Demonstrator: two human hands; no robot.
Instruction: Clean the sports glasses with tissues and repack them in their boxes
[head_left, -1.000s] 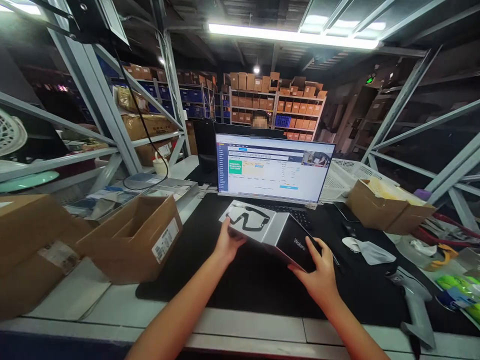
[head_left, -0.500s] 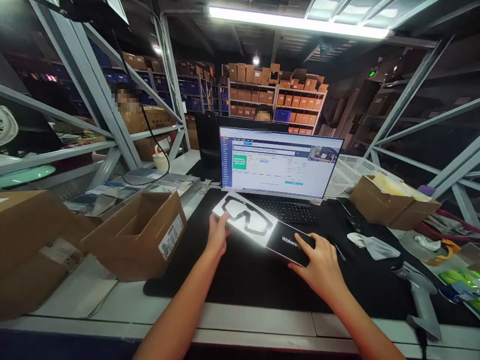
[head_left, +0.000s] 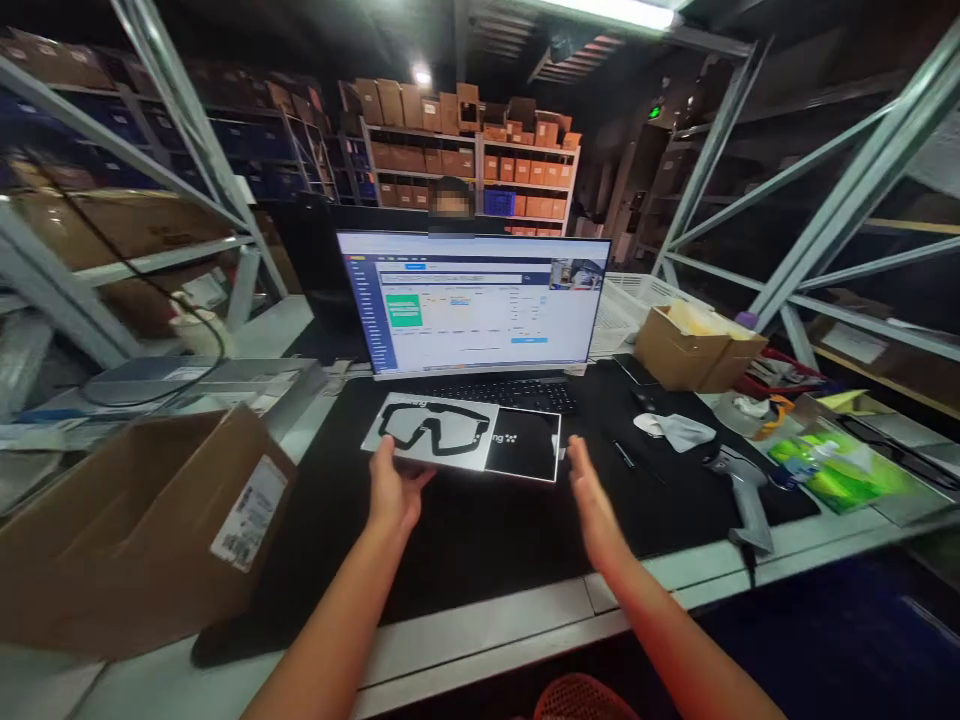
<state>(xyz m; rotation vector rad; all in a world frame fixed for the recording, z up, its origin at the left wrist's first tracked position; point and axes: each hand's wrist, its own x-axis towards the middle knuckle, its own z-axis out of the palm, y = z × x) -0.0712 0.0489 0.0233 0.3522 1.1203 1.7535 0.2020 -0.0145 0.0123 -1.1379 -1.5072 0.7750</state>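
A flat product box [head_left: 465, 437], white with a black goggle outline on one half and black on the other, lies on the black desk mat [head_left: 480, 530] in front of the keyboard [head_left: 510, 394]. My left hand [head_left: 391, 490] holds its near left edge, fingers curled on it. My right hand [head_left: 589, 500] hovers just right of the box, off it, fingers stretched out and apart.
A lit monitor [head_left: 472, 300] stands behind the keyboard. An open cardboard box [head_left: 135, 520] sits at the left, another [head_left: 694, 350] at the right. A cloth [head_left: 671, 430], a barcode scanner [head_left: 739, 490] and green packets [head_left: 840, 465] lie to the right. A person sits behind the monitor.
The box has been laid flat on the mat. My right hand has let go of it and pulled back to the right. The view has swung to the right.
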